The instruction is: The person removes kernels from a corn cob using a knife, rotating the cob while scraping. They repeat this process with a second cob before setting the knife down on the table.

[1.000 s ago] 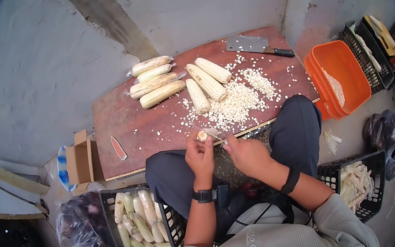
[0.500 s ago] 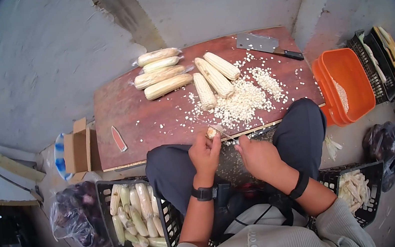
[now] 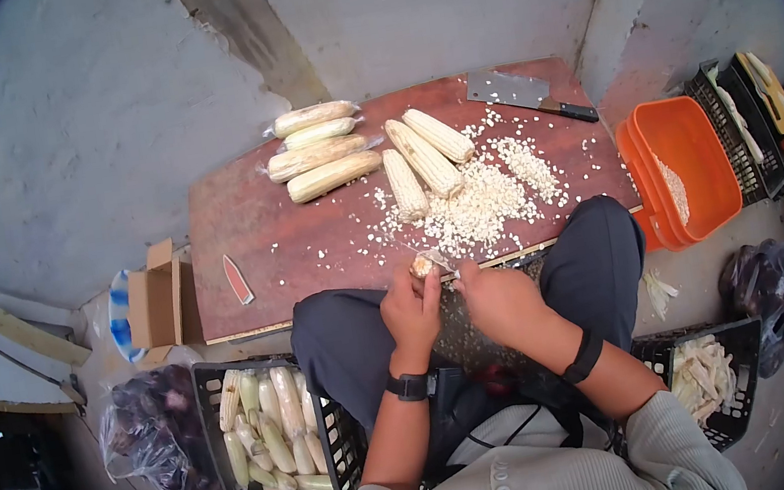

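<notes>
My left hand is closed around an ear of corn, whose cut end points up near the table's front edge. My right hand grips a thin knife; its blade lies against or just beside that ear, and the handle is hidden in my fist. Just beyond both hands spreads a pile of loose pale kernels. Three husked ears of corn rest at the back edge of the pile. Farther left, several ears in clear wrap lie stacked side by side.
The reddish table also bears a cleaver and a small red-edged blade. An orange bin stands right. Black crates with corn and husks flank my legs. A cardboard box stands left.
My right hand has moved slightly left and up with the knife, closer to the ear. The knife blade has turned to a flatter angle. My left hand has barely shifted.
</notes>
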A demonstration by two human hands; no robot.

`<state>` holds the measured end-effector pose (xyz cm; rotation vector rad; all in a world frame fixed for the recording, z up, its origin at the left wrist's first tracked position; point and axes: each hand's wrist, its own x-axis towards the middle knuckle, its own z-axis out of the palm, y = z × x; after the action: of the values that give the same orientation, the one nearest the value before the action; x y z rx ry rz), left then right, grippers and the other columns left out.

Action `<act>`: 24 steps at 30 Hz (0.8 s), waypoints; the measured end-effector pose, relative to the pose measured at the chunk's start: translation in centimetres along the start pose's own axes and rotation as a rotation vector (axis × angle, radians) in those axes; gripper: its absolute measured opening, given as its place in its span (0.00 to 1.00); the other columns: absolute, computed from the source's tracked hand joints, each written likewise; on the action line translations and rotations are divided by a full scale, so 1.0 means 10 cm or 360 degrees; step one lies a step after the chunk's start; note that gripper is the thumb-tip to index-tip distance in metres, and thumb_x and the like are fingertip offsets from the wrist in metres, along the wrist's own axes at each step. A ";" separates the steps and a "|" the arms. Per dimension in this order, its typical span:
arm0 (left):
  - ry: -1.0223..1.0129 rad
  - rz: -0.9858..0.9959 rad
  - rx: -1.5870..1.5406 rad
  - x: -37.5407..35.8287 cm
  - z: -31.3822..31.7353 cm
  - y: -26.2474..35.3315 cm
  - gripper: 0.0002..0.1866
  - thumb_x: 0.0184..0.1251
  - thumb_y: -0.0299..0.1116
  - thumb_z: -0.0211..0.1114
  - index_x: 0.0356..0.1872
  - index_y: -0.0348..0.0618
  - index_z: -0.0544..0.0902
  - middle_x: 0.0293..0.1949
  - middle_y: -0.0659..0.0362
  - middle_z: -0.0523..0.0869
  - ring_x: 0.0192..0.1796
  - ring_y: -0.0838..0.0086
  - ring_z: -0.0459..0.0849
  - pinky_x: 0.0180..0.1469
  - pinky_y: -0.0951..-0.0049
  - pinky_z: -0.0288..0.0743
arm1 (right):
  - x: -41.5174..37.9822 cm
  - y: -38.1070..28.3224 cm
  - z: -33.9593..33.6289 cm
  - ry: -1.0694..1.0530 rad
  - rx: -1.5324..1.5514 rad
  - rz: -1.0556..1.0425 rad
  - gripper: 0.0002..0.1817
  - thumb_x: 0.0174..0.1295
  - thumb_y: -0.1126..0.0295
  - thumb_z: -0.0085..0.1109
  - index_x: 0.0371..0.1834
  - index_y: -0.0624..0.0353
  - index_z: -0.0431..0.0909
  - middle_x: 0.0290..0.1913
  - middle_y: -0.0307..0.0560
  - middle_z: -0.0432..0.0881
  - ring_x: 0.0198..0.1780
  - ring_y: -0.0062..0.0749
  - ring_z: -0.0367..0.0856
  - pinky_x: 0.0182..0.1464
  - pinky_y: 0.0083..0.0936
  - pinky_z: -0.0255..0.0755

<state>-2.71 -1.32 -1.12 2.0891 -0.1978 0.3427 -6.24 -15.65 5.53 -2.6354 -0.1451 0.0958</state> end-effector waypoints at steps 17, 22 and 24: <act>-0.0086 0.0005 -0.0038 0.13 -0.09 -0.01 0.13 0.62 0.34 0.68 0.43 0.38 0.80 0.15 0.60 0.74 0.17 0.77 0.72 0.22 0.74 0.65 | -0.08 0.06 -0.02 -0.0253 -0.0084 0.0132 0.09 0.63 0.68 0.51 0.39 0.65 0.70 0.27 0.57 0.82 0.31 0.53 0.83 0.32 0.44 0.75; -0.0192 0.0223 0.0120 -0.03 0.05 0.11 0.14 0.60 0.35 0.70 0.43 0.40 0.81 0.16 0.58 0.73 0.17 0.70 0.73 0.22 0.72 0.67 | 0.23 0.26 0.16 -0.0102 -0.0058 -0.0034 0.10 0.62 0.69 0.52 0.38 0.66 0.69 0.24 0.60 0.80 0.28 0.55 0.82 0.30 0.46 0.75; -0.0167 0.0190 0.0152 -0.01 0.05 0.11 0.14 0.60 0.36 0.70 0.44 0.42 0.81 0.16 0.58 0.74 0.17 0.69 0.73 0.22 0.71 0.67 | 0.25 0.28 0.19 -0.0098 -0.0018 -0.0036 0.09 0.61 0.70 0.52 0.38 0.66 0.70 0.24 0.60 0.80 0.28 0.55 0.82 0.30 0.46 0.75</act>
<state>-3.06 -2.30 -0.52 2.1967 -0.3765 0.3193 -3.65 -16.89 2.42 -2.6425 -0.1965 0.1689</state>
